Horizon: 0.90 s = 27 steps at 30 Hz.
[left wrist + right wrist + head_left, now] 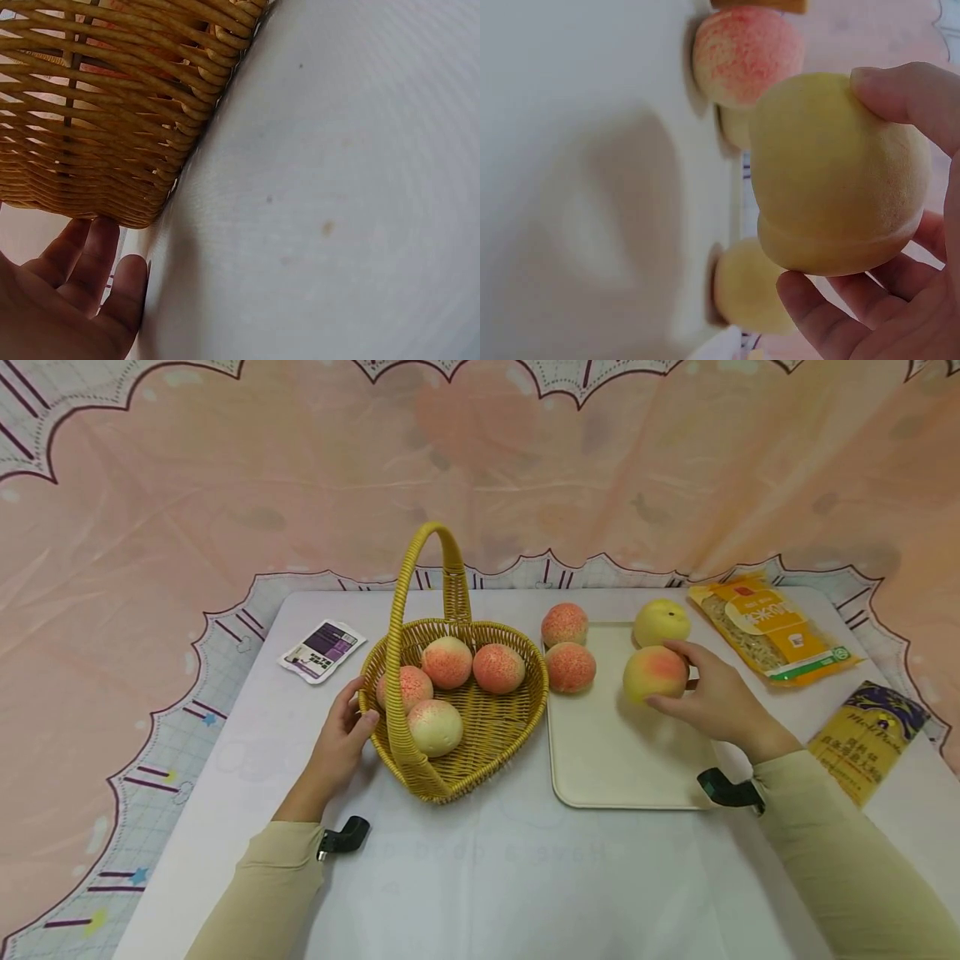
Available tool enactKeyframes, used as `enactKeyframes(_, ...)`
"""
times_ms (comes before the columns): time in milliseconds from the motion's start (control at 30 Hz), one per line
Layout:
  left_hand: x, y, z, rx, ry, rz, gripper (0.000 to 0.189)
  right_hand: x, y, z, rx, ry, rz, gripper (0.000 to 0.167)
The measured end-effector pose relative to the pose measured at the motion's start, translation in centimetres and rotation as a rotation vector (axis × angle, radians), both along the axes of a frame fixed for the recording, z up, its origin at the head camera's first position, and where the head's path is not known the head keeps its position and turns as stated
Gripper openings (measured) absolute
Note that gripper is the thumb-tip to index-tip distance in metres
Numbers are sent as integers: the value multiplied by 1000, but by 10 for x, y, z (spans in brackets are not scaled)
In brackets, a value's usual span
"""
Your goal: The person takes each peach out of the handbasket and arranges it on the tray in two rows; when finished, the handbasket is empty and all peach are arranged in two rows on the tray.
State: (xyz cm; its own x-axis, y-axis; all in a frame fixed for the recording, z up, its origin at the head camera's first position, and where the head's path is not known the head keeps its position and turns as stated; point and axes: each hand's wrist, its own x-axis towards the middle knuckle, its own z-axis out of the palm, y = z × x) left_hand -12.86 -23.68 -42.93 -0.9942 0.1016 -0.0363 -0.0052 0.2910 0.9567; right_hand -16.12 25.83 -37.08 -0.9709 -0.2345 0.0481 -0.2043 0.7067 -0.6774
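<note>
My right hand (716, 697) holds a yellow-and-red peach (655, 674) between thumb and fingers, raised above the cream tray (630, 777). In the right wrist view the same peach (836, 176) shows its yellow side. Behind it on the tray sits a yellow peach (662, 622). Two red-speckled peaches, a nearer one (570, 667) and a farther one (565, 625), lie at the tray's left edge. My left hand (339, 747) rests against the left side of a yellow wicker basket (487, 727), fingertips touching its weave in the left wrist view. Several peaches, one paler (435, 727), lie inside.
The basket's tall handle (408, 593) arches over its left part. A small white-and-purple packet (322, 650) lies at the back left. On the right are an orange bag of grains (772, 627) and a gold-and-blue packet (868, 739), partly behind the right forearm.
</note>
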Motion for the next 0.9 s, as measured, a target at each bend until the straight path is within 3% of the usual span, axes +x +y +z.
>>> enactKeyframes(233,0,0,0,3,8,2,65,-6,10,-7,10,-69,-52,90)
enactKeyframes(900,1,1,2,-17,-12,6,66,-17,22,-22,62,-76,-105,90)
